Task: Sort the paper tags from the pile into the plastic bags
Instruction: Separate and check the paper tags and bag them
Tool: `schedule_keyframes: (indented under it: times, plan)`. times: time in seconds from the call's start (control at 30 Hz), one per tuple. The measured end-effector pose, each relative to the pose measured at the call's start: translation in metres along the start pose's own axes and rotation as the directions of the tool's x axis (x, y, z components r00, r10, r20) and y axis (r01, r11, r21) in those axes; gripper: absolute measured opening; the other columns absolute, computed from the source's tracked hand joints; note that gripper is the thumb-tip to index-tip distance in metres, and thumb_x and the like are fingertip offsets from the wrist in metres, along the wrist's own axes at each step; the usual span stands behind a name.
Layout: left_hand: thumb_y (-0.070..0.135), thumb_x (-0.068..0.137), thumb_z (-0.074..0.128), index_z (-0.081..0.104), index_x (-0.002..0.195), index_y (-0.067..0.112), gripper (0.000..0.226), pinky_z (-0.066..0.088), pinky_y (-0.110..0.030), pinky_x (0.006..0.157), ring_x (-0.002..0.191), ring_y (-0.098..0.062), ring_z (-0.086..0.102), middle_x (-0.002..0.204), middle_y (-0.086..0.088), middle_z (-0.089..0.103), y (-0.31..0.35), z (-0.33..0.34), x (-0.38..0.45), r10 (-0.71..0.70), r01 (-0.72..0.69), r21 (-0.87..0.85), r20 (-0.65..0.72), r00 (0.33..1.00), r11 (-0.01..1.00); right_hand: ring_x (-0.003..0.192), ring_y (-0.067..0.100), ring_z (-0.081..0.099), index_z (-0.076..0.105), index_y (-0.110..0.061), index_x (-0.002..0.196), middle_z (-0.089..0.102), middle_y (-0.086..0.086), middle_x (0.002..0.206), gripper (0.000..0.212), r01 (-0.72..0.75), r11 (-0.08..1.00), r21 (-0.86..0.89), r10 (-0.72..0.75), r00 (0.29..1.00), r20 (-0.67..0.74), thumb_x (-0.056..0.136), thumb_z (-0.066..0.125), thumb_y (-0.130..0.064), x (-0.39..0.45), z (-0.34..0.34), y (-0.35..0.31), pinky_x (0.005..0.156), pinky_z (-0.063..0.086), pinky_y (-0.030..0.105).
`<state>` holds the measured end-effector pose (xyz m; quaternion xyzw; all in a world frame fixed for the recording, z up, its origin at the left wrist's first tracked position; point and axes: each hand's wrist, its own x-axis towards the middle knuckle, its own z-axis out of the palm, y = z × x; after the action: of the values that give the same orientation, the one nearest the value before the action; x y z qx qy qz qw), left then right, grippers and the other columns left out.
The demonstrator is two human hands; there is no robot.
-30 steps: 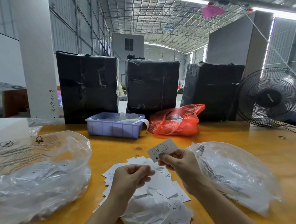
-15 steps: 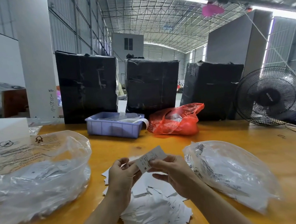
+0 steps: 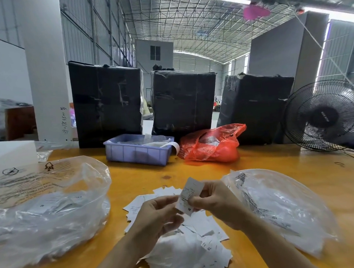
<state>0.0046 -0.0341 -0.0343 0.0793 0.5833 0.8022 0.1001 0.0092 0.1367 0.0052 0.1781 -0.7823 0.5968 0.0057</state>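
Note:
A pile of white paper tags point(image 3: 192, 250) lies on the yellow table point(image 3: 279, 168) in front of me. Above it, both hands hold one white tag point(image 3: 189, 193) upright, printed side toward me. My left hand point(image 3: 156, 217) pinches its left edge and my right hand point(image 3: 214, 202) pinches its right edge. A large clear plastic bag point(image 3: 47, 212) with tags inside lies to the left. Another clear plastic bag point(image 3: 282, 208) with tags lies to the right, close to my right hand.
A purple plastic bin point(image 3: 138, 150) and a red plastic bag point(image 3: 212, 146) sit further back on the table. Three black wrapped boxes point(image 3: 182, 100) stand behind them. A black fan point(image 3: 325, 116) stands at the right, a white box point(image 3: 7, 154) at the far left.
The tag was in my right hand alone, held flat. My left hand rose from the pile and joined it, and the tag now stands upright between both hands, lower and closer to me.

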Motion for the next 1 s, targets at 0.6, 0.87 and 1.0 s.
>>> schedule_keyframes:
  times: [0.6,0.87,1.0]
  plan:
    - [0.008,0.046,0.081,0.059,0.095,-0.003,0.055,0.056,-0.022,0.056,0.068,-0.026,0.072,0.078,-0.021,0.072,-0.004,0.004,0.003,0.136,-0.163,-0.101,-0.234,0.963,0.981,0.064,0.018,0.069,0.065,-0.005,0.085,0.072,0.004,0.069,0.014,0.1,0.983,0.155,-0.037,0.931,-0.364,0.078,0.067,0.007,0.002,0.02,0.004,0.067,0.056,0.032]
    - [0.007,0.056,0.076,0.061,0.091,-0.006,0.041,0.056,-0.024,0.055,0.069,-0.029,0.072,0.079,-0.024,0.071,-0.004,0.004,0.002,0.145,-0.173,-0.107,-0.23,0.962,0.979,0.062,0.016,0.069,0.066,-0.009,0.085,0.072,0.003,0.067,0.011,0.088,0.988,0.13,-0.034,0.928,-0.37,0.08,0.07,0.0,0.002,0.021,0.006,0.063,0.055,0.028]
    - [0.004,0.061,0.072,0.062,0.084,-0.004,0.026,0.058,-0.024,0.058,0.063,-0.024,0.071,0.073,-0.02,0.071,0.0,0.006,0.003,0.101,-0.168,-0.237,-0.268,0.958,0.957,0.065,0.015,0.068,0.069,-0.011,0.084,0.073,0.006,0.074,0.004,0.026,0.967,0.252,0.059,0.944,-0.325,0.083,0.068,-0.007,0.004,0.018,0.006,0.068,0.053,0.029]
